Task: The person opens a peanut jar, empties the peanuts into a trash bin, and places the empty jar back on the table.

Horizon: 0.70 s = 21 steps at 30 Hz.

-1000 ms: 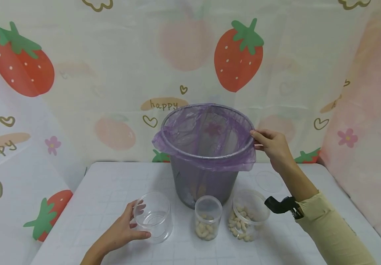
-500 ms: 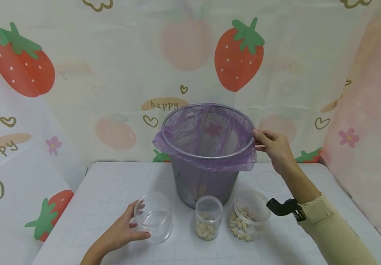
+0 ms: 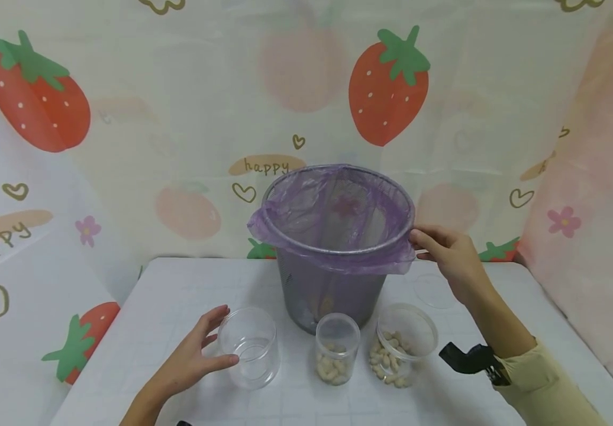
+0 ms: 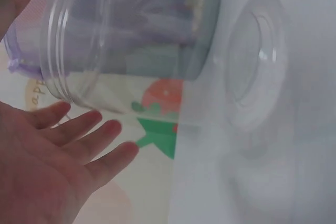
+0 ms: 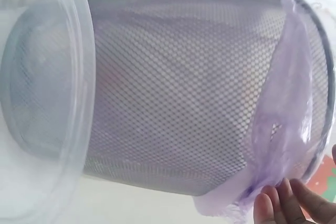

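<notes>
My left hand (image 3: 192, 355) is beside a clear plastic jar (image 3: 250, 355), fingers spread and thumb apart from them. In the left wrist view the fingers (image 4: 100, 142) lie loosely along the jar's side without curling round it; contact is hard to tell. A silver mesh bin (image 3: 333, 296) lined with a purple plastic bag (image 3: 338, 260) stands behind. My right hand (image 3: 452, 260) is at the right of its rim. The right wrist view shows its fingertips (image 5: 270, 203) at the bag's folded edge, the thumb apart from them.
A narrow clear jar (image 3: 336, 355) and a wider one (image 3: 405, 349), both partly filled with pale peanut-like pieces, stand in front of the bin. A round clear lid (image 3: 436, 291) lies on the white table (image 3: 205, 284). A strawberry-print curtain (image 3: 205, 118) surrounds it.
My right hand has slid down and slightly right from the bin's rim, its grip loosened. My left hand has drawn a little left and opened away from the clear jar. The bin and jars stay put.
</notes>
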Available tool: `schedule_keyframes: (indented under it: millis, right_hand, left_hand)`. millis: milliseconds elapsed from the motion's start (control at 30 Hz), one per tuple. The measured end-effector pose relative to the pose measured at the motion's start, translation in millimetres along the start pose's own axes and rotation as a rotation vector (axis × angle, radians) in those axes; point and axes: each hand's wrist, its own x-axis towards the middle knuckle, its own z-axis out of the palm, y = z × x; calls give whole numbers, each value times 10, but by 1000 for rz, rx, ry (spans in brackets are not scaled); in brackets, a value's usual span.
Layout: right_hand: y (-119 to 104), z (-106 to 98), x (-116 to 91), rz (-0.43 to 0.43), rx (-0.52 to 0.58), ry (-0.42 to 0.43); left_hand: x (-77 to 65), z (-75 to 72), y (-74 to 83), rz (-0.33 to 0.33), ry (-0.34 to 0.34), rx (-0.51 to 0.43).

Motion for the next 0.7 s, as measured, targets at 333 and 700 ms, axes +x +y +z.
schedule_keyframes:
  millis: [333,700]
  right_hand:
    - [41,95,-276,-19,-186,49]
    - [88,161,-494,-60,-265,150]
  left_hand:
    - [35,-9,185,1,92,53]
    - [51,67,381,64,114,9]
